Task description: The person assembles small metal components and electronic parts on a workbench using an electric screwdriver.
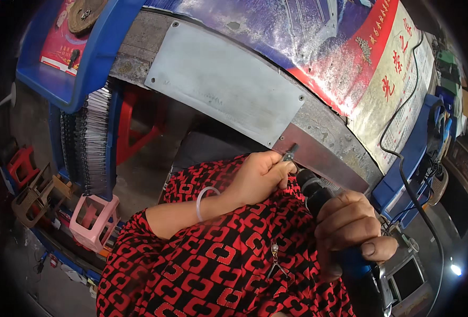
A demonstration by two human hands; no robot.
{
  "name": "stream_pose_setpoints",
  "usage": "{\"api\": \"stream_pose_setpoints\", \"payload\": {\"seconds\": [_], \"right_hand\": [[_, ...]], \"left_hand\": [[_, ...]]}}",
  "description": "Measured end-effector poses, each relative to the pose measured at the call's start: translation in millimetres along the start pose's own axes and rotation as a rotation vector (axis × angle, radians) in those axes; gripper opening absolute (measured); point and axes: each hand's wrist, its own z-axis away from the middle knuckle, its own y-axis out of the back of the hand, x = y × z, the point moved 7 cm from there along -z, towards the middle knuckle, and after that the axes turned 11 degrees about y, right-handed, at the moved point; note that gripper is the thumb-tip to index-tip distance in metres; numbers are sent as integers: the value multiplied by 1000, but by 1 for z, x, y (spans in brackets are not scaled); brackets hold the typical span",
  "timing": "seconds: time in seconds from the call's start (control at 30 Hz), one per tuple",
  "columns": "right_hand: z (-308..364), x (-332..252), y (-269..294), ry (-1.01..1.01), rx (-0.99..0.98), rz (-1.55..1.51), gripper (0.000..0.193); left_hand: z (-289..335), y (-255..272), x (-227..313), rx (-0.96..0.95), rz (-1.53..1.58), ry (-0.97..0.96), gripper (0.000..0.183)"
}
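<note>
My left hand (263,177) is closed in a pinch on a small dark metal piece (290,154), whose end pokes out past the thumb and forefinger. It is too small to name more exactly. My right hand (350,224) wraps around a handheld power drill (313,189) with a black front and a blue body lower down. The drill's nose points up and left, close beside the left fingertips; whether it touches the metal piece cannot be told. Both hands are above my lap, at the bench's near edge. A pale bangle (199,203) circles the left wrist.
A grey metal plate (223,79) and a reddish plate (318,156) are fixed along the bench edge. At upper left sits a blue bin (75,87), above a rack of thin dark parts (94,140). A black cable (403,158) runs down the right. A pink stool (94,222) stands left.
</note>
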Motion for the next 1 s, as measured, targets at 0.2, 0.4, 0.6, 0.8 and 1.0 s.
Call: {"api": "stream_pose_setpoints", "payload": {"seconds": [0.2, 0.4, 0.6, 0.8, 1.0], "right_hand": [[-3, 0, 2, -41, 30, -35, 48], [-3, 4, 3, -44, 77, -71, 42], [-3, 8, -2, -44, 100, -82, 40], [-7, 10, -3, -38, 70, -110, 39], [-6, 6, -3, -27, -21, -63, 43]], "left_hand": [[-2, -1, -4, -10, -16, 56, 25], [0, -2, 3, 5, -24, 12, 26], [-1, -1, -2, 9, 38, 17, 25], [0, -4, -1, -13, 49, 0, 24], [0, -2, 3, -12, 17, -42, 24]]}}
